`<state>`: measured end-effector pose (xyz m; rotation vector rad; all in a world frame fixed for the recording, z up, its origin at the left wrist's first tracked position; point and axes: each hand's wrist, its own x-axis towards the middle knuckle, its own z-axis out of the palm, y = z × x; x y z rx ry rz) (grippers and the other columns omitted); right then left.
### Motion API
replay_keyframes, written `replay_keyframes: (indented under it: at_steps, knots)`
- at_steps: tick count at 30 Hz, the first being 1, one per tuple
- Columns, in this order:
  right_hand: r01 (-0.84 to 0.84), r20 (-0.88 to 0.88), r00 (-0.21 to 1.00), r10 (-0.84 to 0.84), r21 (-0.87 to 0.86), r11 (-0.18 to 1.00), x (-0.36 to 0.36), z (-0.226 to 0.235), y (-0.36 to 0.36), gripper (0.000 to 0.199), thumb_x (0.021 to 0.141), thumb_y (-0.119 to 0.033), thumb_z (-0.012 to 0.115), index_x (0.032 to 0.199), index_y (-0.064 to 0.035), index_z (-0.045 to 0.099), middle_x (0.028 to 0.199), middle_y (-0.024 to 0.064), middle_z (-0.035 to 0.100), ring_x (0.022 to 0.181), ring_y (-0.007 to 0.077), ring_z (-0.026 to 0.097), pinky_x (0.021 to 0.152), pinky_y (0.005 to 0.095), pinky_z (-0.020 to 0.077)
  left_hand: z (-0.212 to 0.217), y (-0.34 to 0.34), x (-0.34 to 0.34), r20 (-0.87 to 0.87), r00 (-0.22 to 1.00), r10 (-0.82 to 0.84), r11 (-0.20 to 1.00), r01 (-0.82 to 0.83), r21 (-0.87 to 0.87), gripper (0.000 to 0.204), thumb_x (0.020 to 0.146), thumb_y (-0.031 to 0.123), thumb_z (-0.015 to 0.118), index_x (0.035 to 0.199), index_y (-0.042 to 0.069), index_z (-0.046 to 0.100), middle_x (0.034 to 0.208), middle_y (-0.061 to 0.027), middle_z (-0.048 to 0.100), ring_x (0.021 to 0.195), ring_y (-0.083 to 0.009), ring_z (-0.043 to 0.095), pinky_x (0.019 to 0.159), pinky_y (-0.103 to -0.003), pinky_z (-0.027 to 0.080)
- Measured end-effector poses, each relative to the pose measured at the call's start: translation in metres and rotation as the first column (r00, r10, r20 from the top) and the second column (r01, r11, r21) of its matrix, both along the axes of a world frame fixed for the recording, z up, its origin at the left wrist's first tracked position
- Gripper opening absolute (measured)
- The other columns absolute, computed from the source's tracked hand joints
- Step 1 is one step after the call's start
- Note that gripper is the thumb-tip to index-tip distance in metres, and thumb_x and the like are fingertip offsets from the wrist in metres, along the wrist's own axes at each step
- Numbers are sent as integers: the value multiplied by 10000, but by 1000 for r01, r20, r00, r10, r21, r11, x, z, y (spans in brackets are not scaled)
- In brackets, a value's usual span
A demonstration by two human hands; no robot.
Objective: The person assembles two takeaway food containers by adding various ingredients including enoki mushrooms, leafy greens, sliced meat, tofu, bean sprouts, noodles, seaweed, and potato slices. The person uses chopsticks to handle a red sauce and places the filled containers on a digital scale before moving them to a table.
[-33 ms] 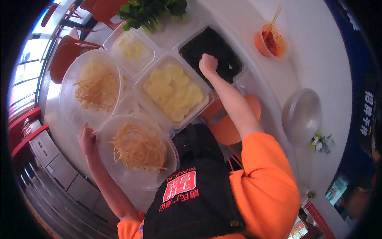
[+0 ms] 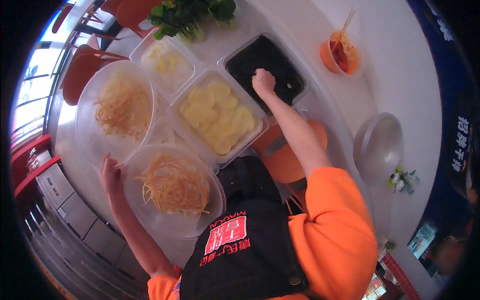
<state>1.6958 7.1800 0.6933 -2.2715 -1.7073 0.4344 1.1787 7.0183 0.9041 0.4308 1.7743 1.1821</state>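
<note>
Right hand [image 2: 263, 80] inside dark tray [image 2: 295, 75].

The right hand [image 2: 263, 80] is curling into the dark tray [image 2: 287, 75], its fingertips hiding in the black contents — what it is gripping, if anything, is not showing. The left hand [image 2: 109, 173] is lying at the rim of the near clear bowl [image 2: 150, 220], fingers blurring together. The leafy greens [image 2: 187, 15] are running off the top edge, and the chairs [image 2: 85, 70] are getting cut off at the picture's dark rim.
</note>
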Motion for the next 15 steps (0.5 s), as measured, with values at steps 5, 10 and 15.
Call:
replay_keyframes:
  at_steps: [5,10,15]
  knots:
    - [91,-342,934,-106,-59,994,49,23,-12,308,697,-197,774,961,-51,712,868,145,695,808,276,656,732,374,512,5,34,32,-101,985,-137,987,127,-100,518,809,117,545,1281,-82,466,685,-31,499,476,-126,480,392,-240,352]
    - [124,-695,692,-192,-148,981,65,60,-15,278,787,-125,740,1029,4,691,819,40,691,629,76,584,552,226,467,4,64,65,-98,956,-276,961,272,-51,530,795,108,525,1292,-66,464,660,-25,503,488,-132,503,402,-257,372]
    - [87,-783,618,-63,-12,996,26,156,-2,221,817,-106,716,1013,-5,696,816,15,682,649,61,562,575,216,459,-3,83,91,-74,937,-341,938,334,-90,492,786,103,521,1248,-63,495,630,-47,517,465,-147,511,406,-269,380]
